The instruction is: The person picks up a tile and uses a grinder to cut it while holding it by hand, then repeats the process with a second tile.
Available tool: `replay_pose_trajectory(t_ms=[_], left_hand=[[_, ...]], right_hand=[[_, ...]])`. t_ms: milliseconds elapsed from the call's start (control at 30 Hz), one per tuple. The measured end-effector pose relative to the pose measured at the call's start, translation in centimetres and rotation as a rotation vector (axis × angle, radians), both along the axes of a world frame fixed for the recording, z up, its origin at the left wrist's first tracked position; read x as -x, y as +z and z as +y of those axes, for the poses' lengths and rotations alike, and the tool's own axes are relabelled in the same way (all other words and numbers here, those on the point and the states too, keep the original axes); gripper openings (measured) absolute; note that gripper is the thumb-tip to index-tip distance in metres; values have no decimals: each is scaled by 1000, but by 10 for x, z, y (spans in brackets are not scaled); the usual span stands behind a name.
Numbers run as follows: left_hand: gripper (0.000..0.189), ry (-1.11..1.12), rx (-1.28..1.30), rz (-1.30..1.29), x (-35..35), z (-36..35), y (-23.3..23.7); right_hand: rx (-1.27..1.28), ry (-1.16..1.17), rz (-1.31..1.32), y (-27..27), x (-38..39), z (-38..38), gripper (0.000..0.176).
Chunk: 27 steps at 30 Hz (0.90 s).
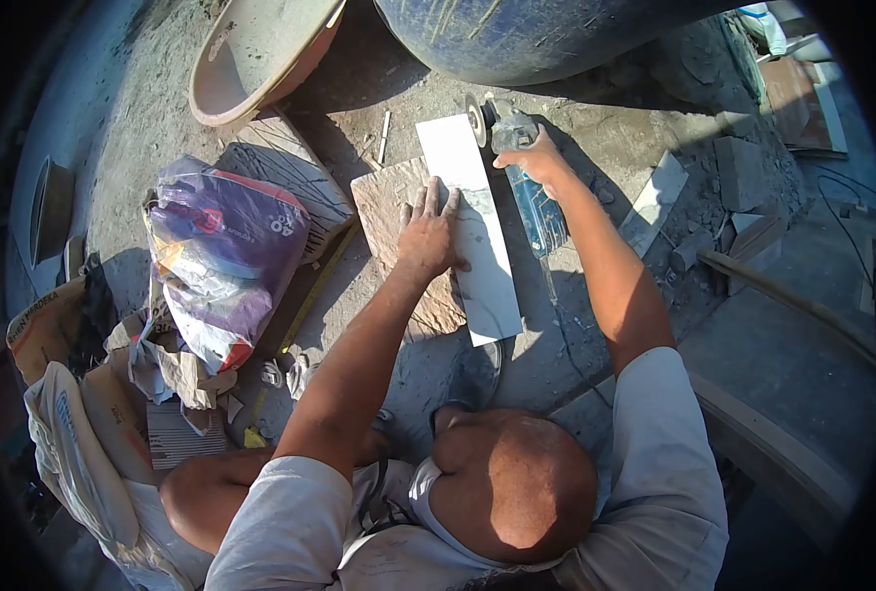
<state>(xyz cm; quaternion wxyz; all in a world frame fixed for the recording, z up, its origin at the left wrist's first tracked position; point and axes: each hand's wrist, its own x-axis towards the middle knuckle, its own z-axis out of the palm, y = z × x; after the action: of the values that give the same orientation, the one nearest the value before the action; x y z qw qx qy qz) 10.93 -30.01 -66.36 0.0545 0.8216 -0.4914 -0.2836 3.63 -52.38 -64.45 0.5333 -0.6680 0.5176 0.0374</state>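
Observation:
A long white tile [470, 212] lies across a brownish stone slab [391, 202] on the dusty ground. My left hand [428, 234] presses flat on the tile's left edge, fingers spread. My right hand [537, 160] grips a blue angle grinder [535, 202]. The grinder's disc [475, 118] sits at the far right corner of the tile. The grinder's body runs along the tile's right side, and its cord trails back toward me.
A purple and white sack [226, 261] lies to the left, with torn paper bags [73, 414] nearer me. A mixing pan [261, 49] and a blue drum [537, 34] stand beyond. A tile offcut [657, 192] and blocks [741, 172] lie to the right.

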Motion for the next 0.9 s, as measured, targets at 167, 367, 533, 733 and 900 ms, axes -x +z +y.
replay_pose_trajectory(t_ms=[167, 367, 533, 733, 900], left_hand=[[131, -10, -55, 47, -2, -2, 9], [131, -5, -42, 39, -1, -1, 6], [131, -3, -46, 41, -1, -2, 7], [131, 1, -48, 50, -1, -2, 8], [129, 1, 5, -11, 0, 0, -2]], right_hand=[[32, -19, 17, 2, 5, 8, 126], [27, -18, 6, 3, 13, 14, 124], [46, -7, 20, 2, 22, 18, 124], [30, -25, 57, 5, 29, 25, 124], [13, -23, 57, 8, 37, 30, 125]])
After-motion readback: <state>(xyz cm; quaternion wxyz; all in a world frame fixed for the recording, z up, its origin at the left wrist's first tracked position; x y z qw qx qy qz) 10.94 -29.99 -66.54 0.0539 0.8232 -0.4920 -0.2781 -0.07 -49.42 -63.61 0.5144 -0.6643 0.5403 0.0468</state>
